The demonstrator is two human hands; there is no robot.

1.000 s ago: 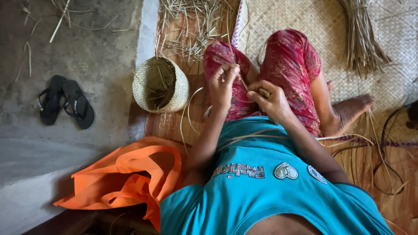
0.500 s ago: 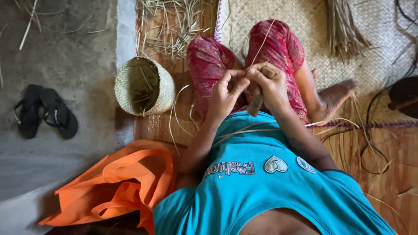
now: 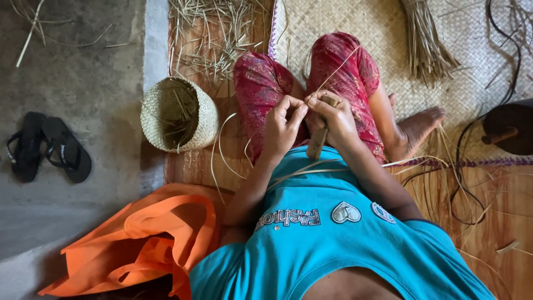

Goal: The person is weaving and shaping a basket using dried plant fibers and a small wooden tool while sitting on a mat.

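A pale woven straw floor mat (image 3: 355, 22) covers the wooden floor (image 3: 499, 222) toward 1 o'clock. On the boards sit a round woven basket (image 3: 206, 119) at 10 o'clock and scattered dry straw (image 3: 211, 39) at 11. Black flip-flops (image 3: 47, 147) lie on grey concrete (image 3: 83, 72) at 9; an orange cloth bag (image 3: 150, 244) lies at 7.

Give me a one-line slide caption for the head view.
Seated on a woven mat, left hand and right hand work a thin straw strip with a wooden-handled tool.

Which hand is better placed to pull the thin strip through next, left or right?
Left, probably. The left hand carries no tool, and its fingertips pinch the thin strip where the hands meet. The right hand is closed around the wooden-handled tool.
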